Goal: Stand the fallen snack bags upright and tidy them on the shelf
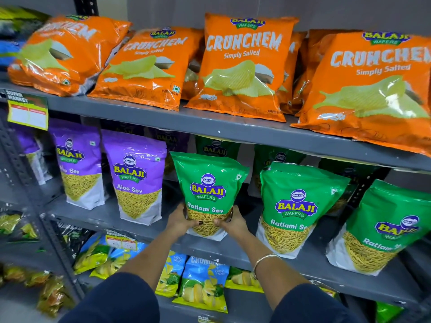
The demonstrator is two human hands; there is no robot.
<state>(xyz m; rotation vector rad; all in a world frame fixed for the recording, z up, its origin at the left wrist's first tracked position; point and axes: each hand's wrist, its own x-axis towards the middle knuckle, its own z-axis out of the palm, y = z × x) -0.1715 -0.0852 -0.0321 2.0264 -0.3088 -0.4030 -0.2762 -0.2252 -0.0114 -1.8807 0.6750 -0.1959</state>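
Note:
A green Ratlami Sev bag (pixel 207 183) stands upright at the front of the grey middle shelf (pixel 303 264). My left hand (pixel 180 221) grips its lower left side and my right hand (pixel 233 221) grips its lower right side, thumbs on the front. Two more green Ratlami Sev bags (pixel 296 206) (pixel 382 231) stand upright to the right. Two purple Aloo Sev bags (pixel 136 176) (pixel 79 162) stand upright to the left. More green and purple bags are partly hidden behind them.
On the top shelf (pixel 210 122), orange Crunchem bags (pixel 242 64) lean back or lie tilted, one at the far left (pixel 67 50) slumped sideways. The lower shelf holds blue and yellow chip bags (pixel 203 283). A yellow price tag (pixel 28 111) hangs at the left.

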